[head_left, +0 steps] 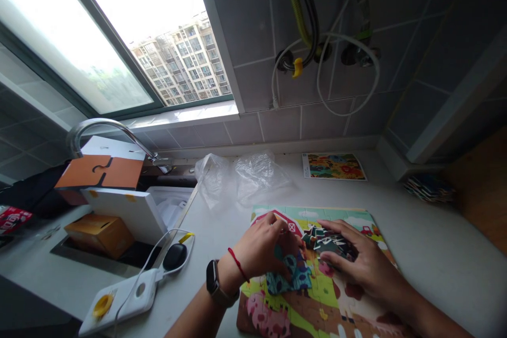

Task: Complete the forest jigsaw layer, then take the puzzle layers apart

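A colourful jigsaw puzzle (312, 309) with farm pictures, among them a pink pig and a red barn, lies on the white counter. Over its upper left part, my left hand (264, 248) curls with thumb and fingers around blue puzzle pieces (291, 277); its fingertips are partly hidden. My right hand (362, 259) grips a stack of dark-edged puzzle pieces (330, 243) between thumb and fingers, just above the puzzle. A red cord and a dark wristband are on my left wrist.
Crumpled clear plastic bags (257, 177) and a picture card (335, 166) lie behind the puzzle. To the left are a power strip (122, 301) with a cable, a black charger (175, 257), a sink with a faucet (119, 129) and boxes (101, 235). Dark pieces (429, 189) are stacked far right.
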The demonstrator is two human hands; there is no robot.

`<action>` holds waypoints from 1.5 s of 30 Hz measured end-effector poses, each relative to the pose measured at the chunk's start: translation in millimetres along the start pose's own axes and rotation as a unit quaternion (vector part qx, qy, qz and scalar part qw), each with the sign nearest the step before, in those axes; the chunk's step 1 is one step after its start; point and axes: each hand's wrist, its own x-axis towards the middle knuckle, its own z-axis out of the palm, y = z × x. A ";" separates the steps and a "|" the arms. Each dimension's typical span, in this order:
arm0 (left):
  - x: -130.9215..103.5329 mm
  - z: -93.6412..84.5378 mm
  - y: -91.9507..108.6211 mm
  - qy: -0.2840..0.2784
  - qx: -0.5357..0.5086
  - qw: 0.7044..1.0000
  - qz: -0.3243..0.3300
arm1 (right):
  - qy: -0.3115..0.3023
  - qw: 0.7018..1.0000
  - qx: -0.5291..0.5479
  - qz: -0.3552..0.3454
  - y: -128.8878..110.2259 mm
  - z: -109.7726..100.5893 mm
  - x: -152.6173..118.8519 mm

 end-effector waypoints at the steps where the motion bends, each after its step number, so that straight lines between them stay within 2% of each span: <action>1: 0.0 -0.2 -0.6 0.003 0.004 1.000 -0.003 | 0.000 1.000 0.000 0.003 0.4 0.0 0.1; 8: -0.1 1.5 -1.7 0.015 0.034 0.999 -0.012 | 0.006 1.000 0.007 0.015 2.3 0.3 0.0; 20: 0.6 6.2 -0.2 0.020 -0.004 1.000 0.005 | -0.008 1.000 0.007 0.014 3.2 -0.3 -0.5; 32: -0.3 2.5 1.1 0.029 -0.011 1.000 0.001 | -0.001 1.000 0.004 0.002 3.0 0.6 0.5; 35: 3.5 2.0 -2.0 0.040 -0.046 0.998 0.013 | -0.007 1.000 0.003 0.001 3.4 -0.1 0.5; 38: 10.4 -0.1 -11.0 0.047 -0.139 0.989 0.026 | -0.009 1.000 0.006 0.004 1.0 -1.1 0.0; 42: 17.0 -8.4 -29.2 0.058 -0.303 0.951 -0.006 | -0.008 1.000 0.017 0.006 -3.4 -1.4 -0.5; 45: 17.8 -14.7 -38.2 0.035 -0.377 0.926 -0.005 | -0.010 1.000 0.024 0.006 -4.6 -0.8 0.0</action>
